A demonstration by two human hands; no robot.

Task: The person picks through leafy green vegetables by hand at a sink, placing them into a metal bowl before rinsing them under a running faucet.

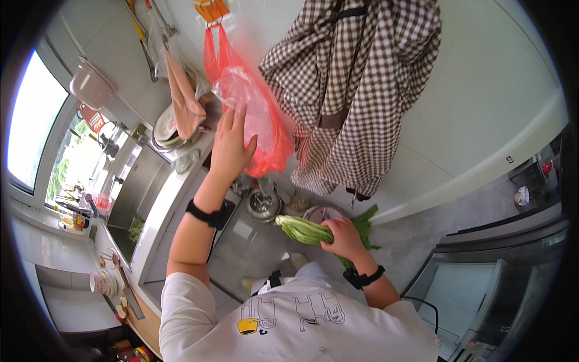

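Observation:
A red plastic bag point(271, 135) hangs by its handles from a hook on the wall, with clear plastic inside its mouth. My left hand point(233, 145) reaches up against the bag's left side, fingers extended over the clear plastic point(235, 86); whether they touch it is hard to tell. In my right hand point(346, 237) is a bunch of leafy green vegetables point(305, 230), gripped around the stalks, its pale root end pointing left and the dark leaves hanging out to the right.
Checked cloth garments point(348, 104) hang on the wall right of the bag. Pink rubber gloves point(183, 104) hang at the left, above stacked plates point(165, 126). A steel sink point(144, 194) holds some greens. Below the bag, a round metal lid or pot point(263, 204) stands low down.

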